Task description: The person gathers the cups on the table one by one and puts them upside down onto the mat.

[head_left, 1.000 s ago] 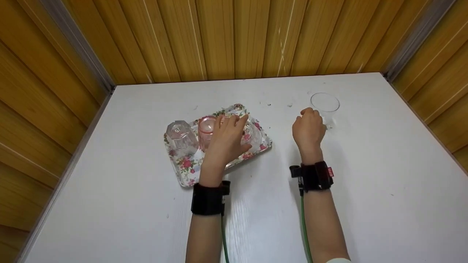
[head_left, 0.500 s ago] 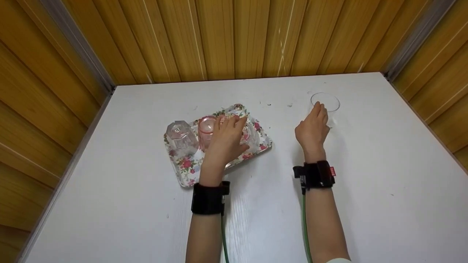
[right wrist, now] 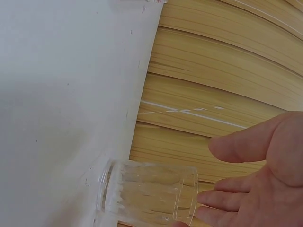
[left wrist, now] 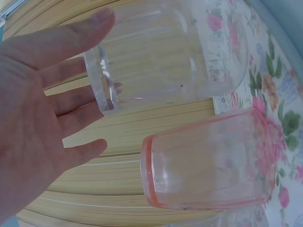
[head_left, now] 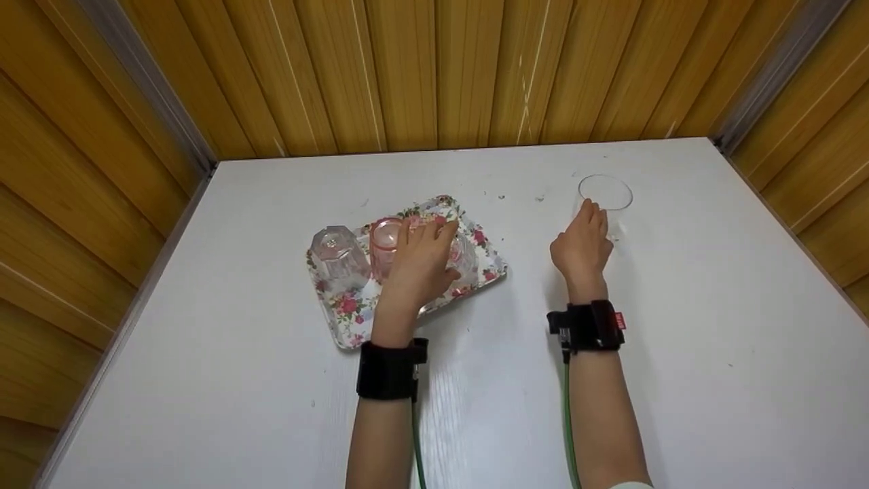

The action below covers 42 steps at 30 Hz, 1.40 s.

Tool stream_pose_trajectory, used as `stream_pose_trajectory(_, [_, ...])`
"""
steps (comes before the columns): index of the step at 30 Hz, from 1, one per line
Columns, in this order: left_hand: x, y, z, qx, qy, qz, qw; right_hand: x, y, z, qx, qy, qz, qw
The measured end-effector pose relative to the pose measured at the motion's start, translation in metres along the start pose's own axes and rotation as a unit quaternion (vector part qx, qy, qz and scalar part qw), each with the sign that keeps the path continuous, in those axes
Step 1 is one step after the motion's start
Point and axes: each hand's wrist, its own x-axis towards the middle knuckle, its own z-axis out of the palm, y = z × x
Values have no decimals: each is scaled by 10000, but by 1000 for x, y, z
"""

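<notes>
My left hand (head_left: 419,265) reaches over the floral tray (head_left: 353,333), fingers fairly straight and spread. In the left wrist view its thumb lies along one side of a clear drinking glass (left wrist: 156,56), with fingers behind the rim. Beside that glass stands a pink-tinted glass (left wrist: 208,165); both overlap the tray's flowered surface. A faceted clear glass (head_left: 337,255) occupies the tray's left end. My right hand (head_left: 582,244) is at the near side of another clear glass (right wrist: 151,191) on the table. Its thumb is held apart, with fingertips right at the rim.
The white table (head_left: 713,326) meets yellow wood-patterned panels (head_left: 468,75) at the back and both sides. Small specks (head_left: 540,198) mark the tabletop between tray and right-hand glass. Green cables (head_left: 567,421) run back from both wrist straps.
My right hand has uncurled from a fist and moved slightly right, its fingers extending toward the clear glass. The left hand has stayed almost in place over the tray.
</notes>
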Motion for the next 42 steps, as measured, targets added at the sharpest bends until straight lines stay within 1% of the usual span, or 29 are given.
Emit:
stream_pose_trajectory(5, [1, -1, 1, -71, -156, -81, 9998, 2, 4, 3, 18, 59, -105, 9999])
stream_pose_trajectory(10, [1, -2, 2, -240, -295, -209, 9991, 5, 13, 7, -125, 45, -356, 9993])
stream_pose_trajectory(13, [1, -2, 2, -254, -318, -223, 9989, 5, 16, 9, -118, 172, -477, 9986])
stream_pose_trajectory(17, [1, -4, 3, -263, -313, -204, 9990, 5, 16, 11, 15, 384, -507, 9980])
stream_pose_trajectory(21, [1, -6, 4, -286, -331, -236, 9988, 5, 15, 11, 89, 607, -396, 9973])
stream_pose_trajectory(28, [2, -7, 7, -350, -392, -270, 9983, 6, 14, 10, 34, 1161, -208, 9930])
stream_pose_trajectory(35, [3, -8, 9, -518, -457, -323, 9971, 4, 13, 7, -150, 1529, 27, 9881])
stream_pose_trajectory(38, [4, -8, 10, -535, -418, -283, 9973, 4, 12, 6, -185, 1688, 121, 9854])
stream_pose_trajectory(42, [5, -7, 12, -415, -347, -196, 9983, 3, 11, 5, -241, 1815, 178, 9829])
